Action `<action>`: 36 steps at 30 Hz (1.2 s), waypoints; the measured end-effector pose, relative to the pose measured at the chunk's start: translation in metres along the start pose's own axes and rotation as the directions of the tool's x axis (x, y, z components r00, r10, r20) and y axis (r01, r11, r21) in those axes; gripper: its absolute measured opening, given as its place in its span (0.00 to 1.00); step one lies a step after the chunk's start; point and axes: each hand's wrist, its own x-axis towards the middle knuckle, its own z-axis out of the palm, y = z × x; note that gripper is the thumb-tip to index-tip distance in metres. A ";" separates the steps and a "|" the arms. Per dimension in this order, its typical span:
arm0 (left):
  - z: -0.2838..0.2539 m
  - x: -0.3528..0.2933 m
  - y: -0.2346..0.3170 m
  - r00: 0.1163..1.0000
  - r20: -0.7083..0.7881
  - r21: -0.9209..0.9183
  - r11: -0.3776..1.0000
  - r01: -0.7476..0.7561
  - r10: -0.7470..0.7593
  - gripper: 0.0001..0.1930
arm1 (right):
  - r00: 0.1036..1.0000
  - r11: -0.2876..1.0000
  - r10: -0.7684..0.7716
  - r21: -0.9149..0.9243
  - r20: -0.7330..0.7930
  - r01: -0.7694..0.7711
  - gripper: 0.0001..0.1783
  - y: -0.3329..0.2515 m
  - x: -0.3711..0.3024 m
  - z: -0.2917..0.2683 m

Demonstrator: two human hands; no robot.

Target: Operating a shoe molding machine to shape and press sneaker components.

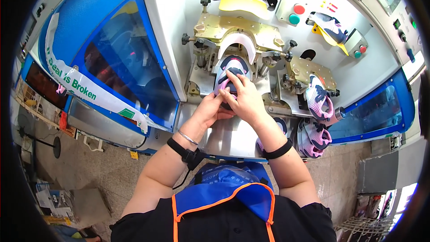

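A sneaker (234,64) in navy, white and pink sits toe-forward in the brass-coloured clamp of a machine (228,28), in front of a white curved pad (238,43). My left hand (212,110) is closed around its heel end, with some fingers hidden beneath. Over the shoe's opening and laces, my right hand (245,101) holds the same shoe, its fingers bent onto the upper. The two hands meet at the heel, so that part of the shoe is mostly covered.
At right, another sneaker (318,97) rests at a second clamp (309,71). More sneakers (313,139) sit beside the metal ledge (230,139). Red (299,9) and green (294,19) buttons are on the back panel. A blue-framed door (130,58) stands at left.
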 end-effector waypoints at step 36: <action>0.000 0.001 -0.003 0.997 -0.082 0.059 0.998 0.011 -0.006 0.24 | 0.997 0.998 0.045 -0.040 0.069 -0.042 0.35 -0.003 0.003 -0.001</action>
